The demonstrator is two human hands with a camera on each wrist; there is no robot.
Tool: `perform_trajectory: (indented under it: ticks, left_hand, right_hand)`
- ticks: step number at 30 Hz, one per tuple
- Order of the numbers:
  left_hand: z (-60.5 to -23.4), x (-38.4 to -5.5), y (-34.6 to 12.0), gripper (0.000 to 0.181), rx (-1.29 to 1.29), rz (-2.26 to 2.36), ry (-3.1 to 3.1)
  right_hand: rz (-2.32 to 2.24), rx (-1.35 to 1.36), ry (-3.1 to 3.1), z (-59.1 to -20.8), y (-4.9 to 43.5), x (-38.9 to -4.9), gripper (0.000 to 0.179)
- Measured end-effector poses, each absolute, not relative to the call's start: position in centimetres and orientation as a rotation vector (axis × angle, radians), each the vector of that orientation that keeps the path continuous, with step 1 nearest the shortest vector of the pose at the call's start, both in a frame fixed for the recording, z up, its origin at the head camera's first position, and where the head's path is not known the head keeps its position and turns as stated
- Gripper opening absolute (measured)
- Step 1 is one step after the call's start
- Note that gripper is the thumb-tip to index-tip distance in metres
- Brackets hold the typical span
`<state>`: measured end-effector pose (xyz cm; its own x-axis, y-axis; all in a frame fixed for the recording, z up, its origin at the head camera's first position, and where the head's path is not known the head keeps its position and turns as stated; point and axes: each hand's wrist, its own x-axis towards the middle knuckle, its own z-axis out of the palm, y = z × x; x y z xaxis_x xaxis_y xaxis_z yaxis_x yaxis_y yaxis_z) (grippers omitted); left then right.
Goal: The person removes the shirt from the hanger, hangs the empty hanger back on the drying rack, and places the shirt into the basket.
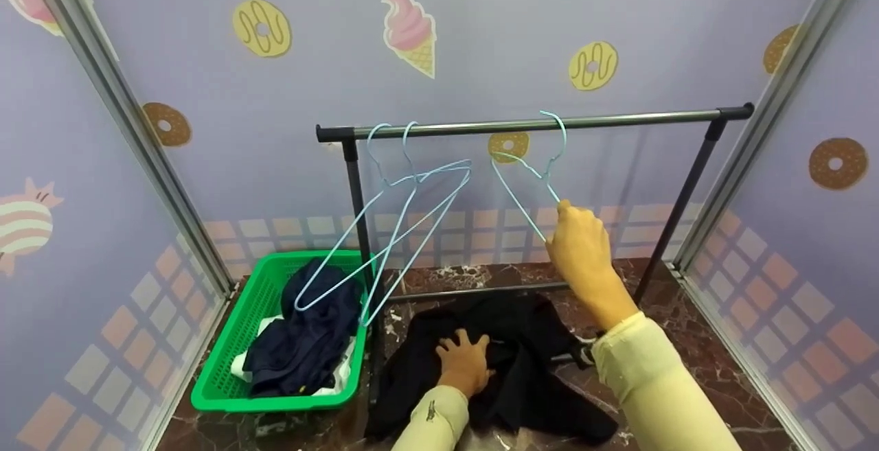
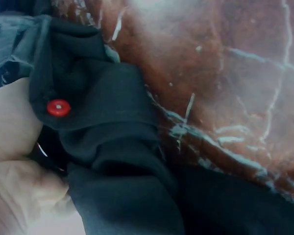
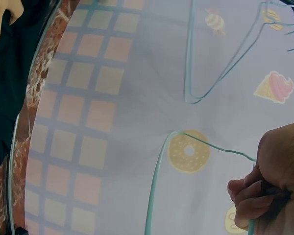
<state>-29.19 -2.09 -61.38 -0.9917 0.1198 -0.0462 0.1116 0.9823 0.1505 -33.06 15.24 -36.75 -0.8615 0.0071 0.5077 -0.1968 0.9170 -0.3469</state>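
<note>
My right hand [image 1: 584, 245] grips one shoulder of a light blue wire clothes hanger [image 1: 520, 201]. The hanger's hook overlaps the rail of a clothes rack [image 1: 481, 127], its tip showing above the bar. In the right wrist view, curled fingers [image 3: 250, 198] hold the hanger's wire [image 3: 154, 181]. Down on the floor, my left hand [image 1: 463, 362] rests with spread fingers on a crumpled black garment [image 1: 529, 389]. A red button [image 2: 58, 107] shows on a folded, collar-like part of the garment in the left wrist view, beside my hand [image 2: 12, 142].
Two more light blue hangers [image 1: 341, 246] hang at the rail's left end. Below them, a green basket [image 1: 275, 404] holds navy clothing [image 1: 302, 348] and white cloth. A patterned wall [image 1: 481, 39] stands behind the rack, with side panels left and right. The floor [image 1: 714, 362] is dark red marble.
</note>
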Motion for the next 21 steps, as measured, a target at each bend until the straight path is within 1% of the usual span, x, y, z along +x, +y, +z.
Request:
perform_trajectory:
  ticks: [3,7,10,12,14,16,21]
  left_hand:
    - [-62.1,-29.2,-1.9,0.056,0.186,0.247,3.113]
    - [-63.1,-29.2,-1.8,0.038,0.216,0.279,3.233]
    - [-63.3,-29.3,-2.1,0.034,0.248,0.313,3.28]
    - [-63.0,-29.4,-2.6,0.032,0.261,0.394,3.275]
    - [-62.7,-29.3,-3.3,0.031,0.297,0.477,3.287]
    - [-62.2,-29.0,-4.0,0.03,0.347,0.541,3.292]
    - [-61.5,-28.6,-5.4,0.035,0.442,0.655,3.306]
  right_hand:
    - [0.564,0.15,-2.562,-36.7,15.9,-32.7,0.013]
    - [0.591,0.162,-2.531,-36.5,16.5,-32.3,0.012]
    - [0.591,0.166,-2.5,-36.4,16.7,-32.2,0.009]
    - [0.585,0.162,-2.487,-36.5,16.6,-32.1,0.01]
    - [0.579,0.155,-2.479,-36.8,16.4,-32.0,0.014]
    - [0.577,0.153,-2.481,-37.0,16.2,-32.0,0.021]
    - [0.558,0.154,-2.486,-37.6,15.8,-31.8,0.044]
